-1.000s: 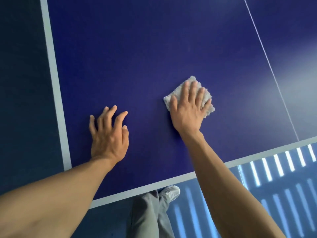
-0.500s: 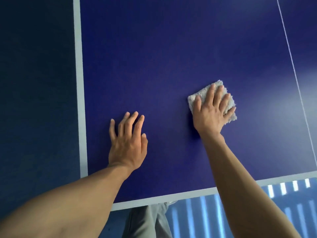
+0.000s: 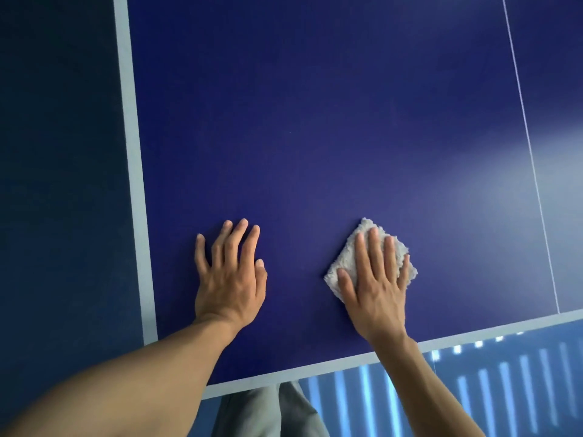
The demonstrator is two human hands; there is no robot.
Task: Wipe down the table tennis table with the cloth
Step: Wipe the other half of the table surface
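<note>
The cloth (image 3: pixel 345 255) lies folded on the blue desk (image 3: pixel 315 137), near the front edge line. My right grip (image 3: pixel 375 291) rests on it, fingers straight and spread, pressing rather than clenching, likely to spread pressure for wiping. My left grip (image 3: pixel 230 279) lies flat on the bare desk, released, holding nothing, apparently bracing my lean

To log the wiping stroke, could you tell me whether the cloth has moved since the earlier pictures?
Yes. The cloth, pressed flat under the right hand, has been drawn back toward the white end line nearest the person.
</note>
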